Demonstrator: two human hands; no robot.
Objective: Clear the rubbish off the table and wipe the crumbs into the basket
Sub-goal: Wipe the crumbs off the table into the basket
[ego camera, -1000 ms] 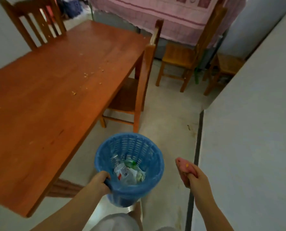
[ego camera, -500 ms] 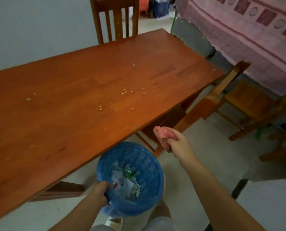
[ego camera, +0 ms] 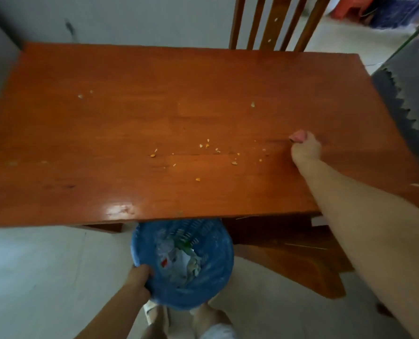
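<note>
Head view looks down on a wooden table (ego camera: 81,143) with its near edge running across the middle of the picture. Crumbs (ego camera: 207,145) lie scattered over the tabletop, most of them in a loose patch right of centre, a few more toward the far left and one toward the far right. The right hand (ego camera: 305,149) reaches over the near edge to the right part of the tabletop, fingers curled tight around a pink cloth (ego camera: 297,135), which bulges out past the knuckles, just right of the crumb patch. Below the near edge, the left hand (ego camera: 140,277) grips the rim of a blue basket (ego camera: 218,260), its far side tucked under the tabletop. Crumpled rubbish (ego camera: 179,258) lies inside the basket. A wooden chair (ego camera: 276,23) stands at the far edge.
</note>
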